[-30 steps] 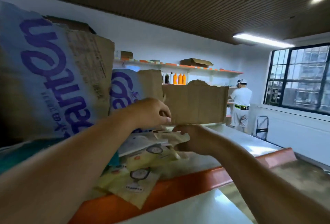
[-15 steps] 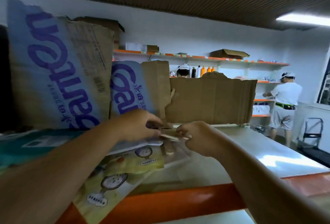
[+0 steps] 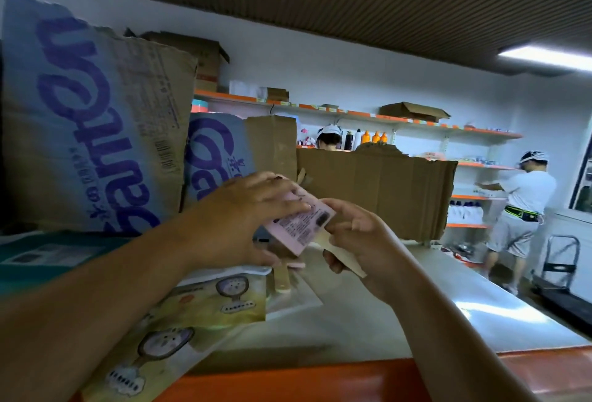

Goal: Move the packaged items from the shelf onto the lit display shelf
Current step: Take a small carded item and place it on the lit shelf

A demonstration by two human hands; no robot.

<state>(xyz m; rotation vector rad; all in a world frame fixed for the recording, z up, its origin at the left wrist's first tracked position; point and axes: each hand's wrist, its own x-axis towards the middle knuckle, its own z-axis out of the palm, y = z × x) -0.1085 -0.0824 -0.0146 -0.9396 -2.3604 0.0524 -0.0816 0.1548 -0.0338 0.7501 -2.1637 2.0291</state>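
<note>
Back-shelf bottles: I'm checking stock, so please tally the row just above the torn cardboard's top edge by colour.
orange bottles: 3
black bottle: 1
white bottle: 1
Total: 5

Left arm: mine, bare, reaching up from the lower left. Left hand: palm down, fingers laid over a pink pack, thumb beneath, gripping it. Right arm: bare, from the lower right. Right hand: thumb at the pink pack's corner, fingers curled round a pale flat packet.
</note>
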